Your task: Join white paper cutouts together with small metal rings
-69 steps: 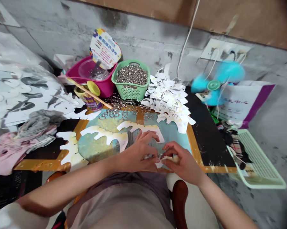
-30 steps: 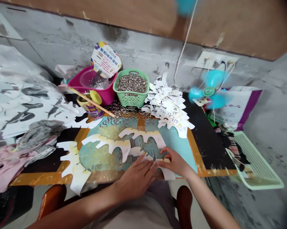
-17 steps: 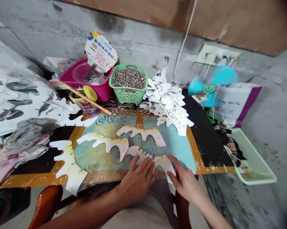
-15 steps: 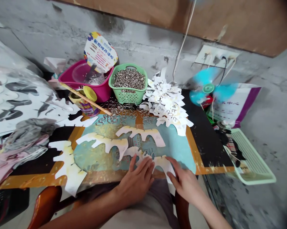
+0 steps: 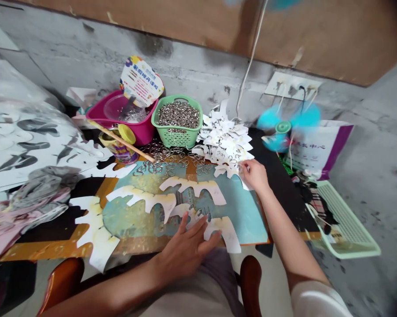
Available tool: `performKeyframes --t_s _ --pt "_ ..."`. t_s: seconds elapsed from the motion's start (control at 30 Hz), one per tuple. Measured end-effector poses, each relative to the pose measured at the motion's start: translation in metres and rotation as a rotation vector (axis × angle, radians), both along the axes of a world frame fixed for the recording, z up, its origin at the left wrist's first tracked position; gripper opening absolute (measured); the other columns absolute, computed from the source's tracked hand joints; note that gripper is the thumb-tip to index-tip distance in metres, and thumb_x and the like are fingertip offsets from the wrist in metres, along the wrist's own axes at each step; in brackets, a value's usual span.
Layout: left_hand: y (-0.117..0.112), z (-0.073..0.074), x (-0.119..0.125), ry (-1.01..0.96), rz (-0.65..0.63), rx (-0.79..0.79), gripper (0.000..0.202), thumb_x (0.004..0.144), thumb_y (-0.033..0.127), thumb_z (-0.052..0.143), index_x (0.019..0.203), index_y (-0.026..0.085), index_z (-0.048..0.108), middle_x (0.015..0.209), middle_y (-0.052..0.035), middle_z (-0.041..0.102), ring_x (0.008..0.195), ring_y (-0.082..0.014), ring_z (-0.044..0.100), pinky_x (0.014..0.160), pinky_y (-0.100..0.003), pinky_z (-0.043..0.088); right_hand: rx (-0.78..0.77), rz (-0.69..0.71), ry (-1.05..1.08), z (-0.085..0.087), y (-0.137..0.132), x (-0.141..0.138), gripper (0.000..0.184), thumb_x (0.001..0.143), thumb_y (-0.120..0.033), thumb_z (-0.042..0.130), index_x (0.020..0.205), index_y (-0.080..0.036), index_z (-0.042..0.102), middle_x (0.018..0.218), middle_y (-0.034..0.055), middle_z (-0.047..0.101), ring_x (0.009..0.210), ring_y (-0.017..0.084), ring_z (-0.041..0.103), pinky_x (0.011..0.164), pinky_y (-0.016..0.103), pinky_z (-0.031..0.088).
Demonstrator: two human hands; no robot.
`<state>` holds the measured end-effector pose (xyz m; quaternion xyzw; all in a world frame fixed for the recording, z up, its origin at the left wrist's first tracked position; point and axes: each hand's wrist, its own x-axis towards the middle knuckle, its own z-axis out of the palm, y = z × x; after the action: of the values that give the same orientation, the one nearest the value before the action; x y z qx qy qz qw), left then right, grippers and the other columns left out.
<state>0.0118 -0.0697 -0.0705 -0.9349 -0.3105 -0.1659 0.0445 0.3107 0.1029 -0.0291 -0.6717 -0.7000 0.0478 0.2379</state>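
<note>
My left hand [image 5: 190, 242] lies palm down with fingers spread over a white, yellow-stained cut-out piece [image 5: 229, 231] at the table's front edge. Small metal rings [image 5: 200, 213] sit on that piece by my fingertips. My right hand [image 5: 255, 174] is at the lower right of a pile of similar white cut-outs [image 5: 223, 136], with thumb and fingers pinched on the edge of one. Two more cut-outs, a left one [image 5: 145, 198] and an upper one [image 5: 196, 187], lie flat just beyond my left hand. Another cut-out [image 5: 96, 231] overhangs the front edge at the left.
Loose rings [image 5: 167, 156] lie before a green basket [image 5: 177, 135] full of rings. Beside it stand a magenta basket [image 5: 145, 132] and a can [image 5: 122, 149] with a stick across it. A spinning fan [image 5: 282, 127] is at the right, above a pale green basket [image 5: 360, 220]. Cloths [image 5: 43, 198] lie left.
My right hand has moved from the front cut-out up and right to the pile. My left hand stays on the front piece, its fingers now spread wider. The view has shifted slightly.
</note>
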Motion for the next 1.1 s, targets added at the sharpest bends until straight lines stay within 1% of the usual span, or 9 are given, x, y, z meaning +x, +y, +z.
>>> performKeyframes --t_s 0.2,0.37,0.47,0.57,0.67,0.77,0.87,0.97,1.1 --pt "0.017 0.014 -0.006 -0.021 0.032 -0.096 0.033 0.1 0.039 0.046 0.118 0.018 0.064 0.129 -0.0113 0.065 0.137 -0.0252 0.043 0.118 -0.059 -0.017 -0.108 0.079 0.051 -0.006 0.041 -0.006 0.033 0.097 -0.035 0.061 0.125 -0.019 0.059 0.127 0.0094 0.061 0.106 0.022 0.063 0.09 0.044 0.056" --pt "0.013 0.014 -0.013 -0.092 0.063 -0.101 0.034 0.099 0.037 0.049 0.122 0.017 0.064 0.124 -0.0105 0.067 0.13 -0.0256 0.05 0.12 -0.059 -0.012 -0.118 0.078 0.288 -0.008 0.041 -0.003 0.032 0.103 -0.037 0.047 0.122 -0.015 0.062 0.124 0.0069 0.061 0.108 0.023 0.064 0.093 0.041 0.053" --pt "0.007 0.012 -0.013 -0.117 0.062 -0.108 0.034 0.1 0.035 0.049 0.125 0.017 0.063 0.121 -0.0101 0.069 0.129 -0.0252 0.05 0.119 -0.061 -0.013 -0.053 0.004 0.493 -0.005 0.03 0.001 0.031 0.1 -0.037 0.055 0.12 -0.015 0.062 0.117 0.0077 0.064 0.101 0.022 0.066 0.087 0.041 0.057" --pt "0.002 0.009 -0.014 -0.14 0.068 -0.108 0.031 0.099 0.036 0.05 0.119 0.017 0.065 0.12 -0.0099 0.068 0.131 -0.0264 0.049 0.12 -0.061 -0.01 -0.002 -0.026 0.699 -0.002 -0.001 -0.001 0.036 0.092 -0.045 0.064 0.111 -0.015 0.063 0.097 0.0061 0.069 0.085 0.018 0.069 0.08 0.037 0.059" --pt "-0.002 0.009 -0.015 -0.205 0.107 -0.108 0.028 0.098 0.034 0.052 0.113 0.017 0.067 0.116 -0.0101 0.067 0.127 -0.028 0.05 0.121 -0.061 -0.003 -0.031 -0.008 0.84 0.0 -0.057 -0.01 0.039 0.081 -0.052 0.073 0.1 -0.018 0.067 0.088 0.0055 0.071 0.077 0.019 0.07 0.071 0.036 0.061" --pt "-0.006 0.013 -0.017 -0.317 0.109 -0.099 0.024 0.095 0.027 0.053 0.11 0.016 0.068 0.108 -0.0113 0.065 0.114 -0.0283 0.055 0.115 -0.059 0.025 -0.289 0.02 1.012 0.001 -0.122 -0.023 0.032 0.075 -0.047 0.079 0.088 -0.019 0.072 0.099 0.0084 0.072 0.063 0.015 0.067 0.055 0.03 0.058" --pt "-0.011 0.017 -0.014 -0.389 0.039 -0.157 0.019 0.093 0.017 0.052 0.103 0.015 0.068 0.095 -0.0097 0.065 0.088 -0.022 0.058 0.087 -0.04 0.049 -0.431 0.086 0.885 -0.002 -0.174 -0.04 0.025 0.079 -0.043 0.074 0.084 -0.019 0.074 0.1 0.0093 0.071 0.068 0.017 0.065 0.052 0.027 0.055" --pt "-0.019 0.019 -0.005 -0.442 -0.018 -0.331 0.019 0.094 0.017 0.05 0.096 0.016 0.068 0.085 -0.007 0.067 0.078 -0.0194 0.06 0.073 -0.032 0.049 -0.377 0.068 0.684 -0.006 -0.206 -0.06 0.018 0.086 -0.038 0.067 0.082 -0.021 0.072 0.098 0.0094 0.069 0.086 0.023 0.067 0.068 0.03 0.057" --pt "-0.035 0.019 0.008 -0.497 0.082 -0.863 0.022 0.094 0.023 0.05 0.083 0.016 0.067 0.072 -0.0031 0.066 0.062 -0.0147 0.059 0.059 -0.025 0.043 -0.386 0.028 0.74 -0.013 -0.222 -0.081 0.019 0.086 -0.039 0.066 0.08 -0.021 0.069 0.103 0.01 0.067 0.07 0.018 0.065 0.06 0.028 0.053"
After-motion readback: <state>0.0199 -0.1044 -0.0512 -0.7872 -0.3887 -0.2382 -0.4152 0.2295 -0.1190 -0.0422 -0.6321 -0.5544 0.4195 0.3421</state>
